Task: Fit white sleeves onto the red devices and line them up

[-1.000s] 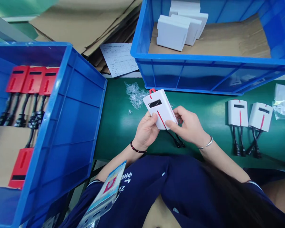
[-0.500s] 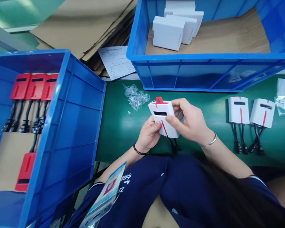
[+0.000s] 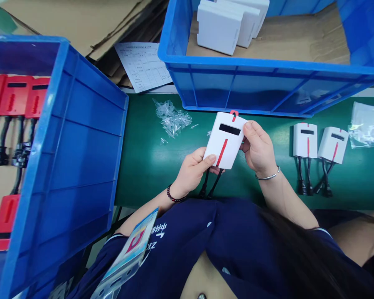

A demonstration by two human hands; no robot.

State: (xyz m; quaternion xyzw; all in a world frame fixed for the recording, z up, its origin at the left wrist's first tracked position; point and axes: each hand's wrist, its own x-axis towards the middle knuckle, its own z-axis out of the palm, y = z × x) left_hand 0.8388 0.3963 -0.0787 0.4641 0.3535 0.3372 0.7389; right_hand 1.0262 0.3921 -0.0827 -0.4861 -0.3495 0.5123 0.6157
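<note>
A white device case (image 3: pixel 212 143) with a black window, a red stripe and a red loop on top is held face up in front of me. Two black cables (image 3: pixel 208 185) with plugs hang from its lower end. My left hand (image 3: pixel 192 169) grips the lower left corner, thumb on the front. My right hand (image 3: pixel 258 145) pinches the upper right edge between thumb and fingers; some fingertips are hidden behind the case. To the right on the green table (image 3: pixel 149 166) lie two similar white cased devices (image 3: pixel 305 143), cables toward me.
A blue bin (image 3: pixel 87 137) at left holds several red devices (image 3: pixel 16 97) with black cables. Another blue bin (image 3: pixel 264 89) at the back contains white cases (image 3: pixel 218 31). Small clear plastic pieces (image 3: pixel 173 118), a printed sheet (image 3: pixel 143 66) and a clear bag (image 3: pixel 367 124) lie around.
The held case has turned so its front faces me squarely and its stripe leans the other way. My right hand has shifted to its right edge. The whole view has moved slightly.
</note>
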